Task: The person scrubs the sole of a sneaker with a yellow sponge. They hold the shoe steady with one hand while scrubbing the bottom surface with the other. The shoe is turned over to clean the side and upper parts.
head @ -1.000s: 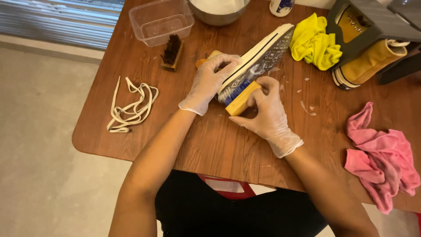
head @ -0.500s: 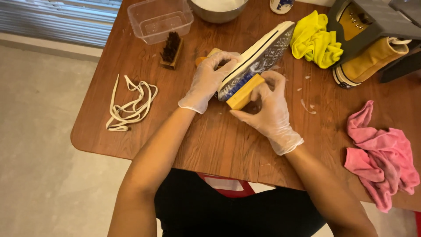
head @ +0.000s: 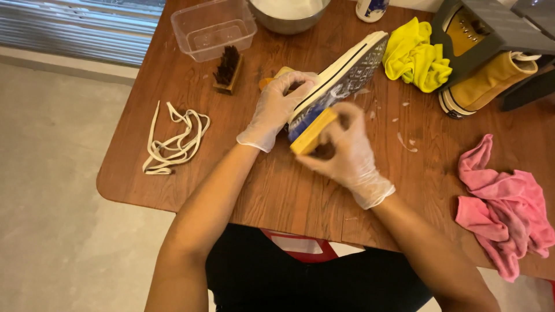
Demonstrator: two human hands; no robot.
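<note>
A sneaker (head: 341,81) is held tilted on its side just above the centre of the frame, over a brown wooden table (head: 289,190). Its long axis runs diagonally, from the lower end near the middle of the frame up to the other end at the upper right, which points toward the yellow cloth (head: 416,58). The patterned blue sole is turned toward the camera, edged by a white rubber band with a dark stripe. The upper side of the shoe is gripped by the gloved left hand (head: 277,110), its fingers curled over the edge. A wooden-backed brush (head: 313,132) is clasped in the gloved right hand (head: 347,150) and is pressed against the lower end of the sole; the fingers are closed around the block.

A second brush with dark bristles (head: 227,69) is seen lying to the left of the left hand, near a clear plastic container (head: 214,28) at the upper left. A metal bowl (head: 286,13) is cut off by the top edge. Loose cream shoelaces (head: 173,138) are heaped at the left side of the table. A yellow high-top sneaker (head: 485,81) is propped at the upper right, partly under a dark stand (head: 497,29). A crumpled pink cloth (head: 509,208) is spread at the lower right.
</note>
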